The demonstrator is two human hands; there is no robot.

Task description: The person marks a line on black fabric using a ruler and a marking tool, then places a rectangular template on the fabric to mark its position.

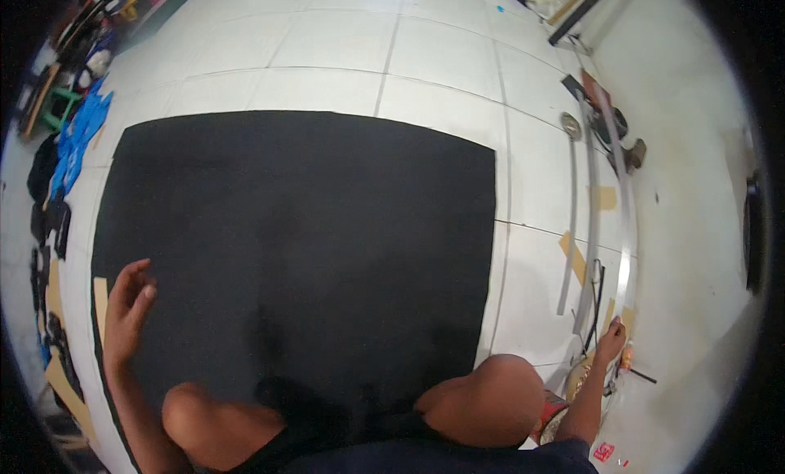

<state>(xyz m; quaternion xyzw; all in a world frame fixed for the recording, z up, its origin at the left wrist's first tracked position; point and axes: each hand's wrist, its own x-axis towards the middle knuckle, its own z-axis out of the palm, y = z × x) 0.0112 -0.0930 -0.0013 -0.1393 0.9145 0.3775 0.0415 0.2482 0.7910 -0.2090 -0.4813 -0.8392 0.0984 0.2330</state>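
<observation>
Beside left fingers [139, 288], black sheet [302, 237]

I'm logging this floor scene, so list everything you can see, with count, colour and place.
sheet: one, black, flat on the floor, centre
floor: white tiles, all around
metal strips: about three, grey, long, right side
cardboard pieces: a few, tan, right of sheet
blue cloth: one heap, far left
knees: two, bare, bottom edge
left hand: over the sheet's left edge, fingers curled
right hand: at the strips' near ends, grip unclear
</observation>
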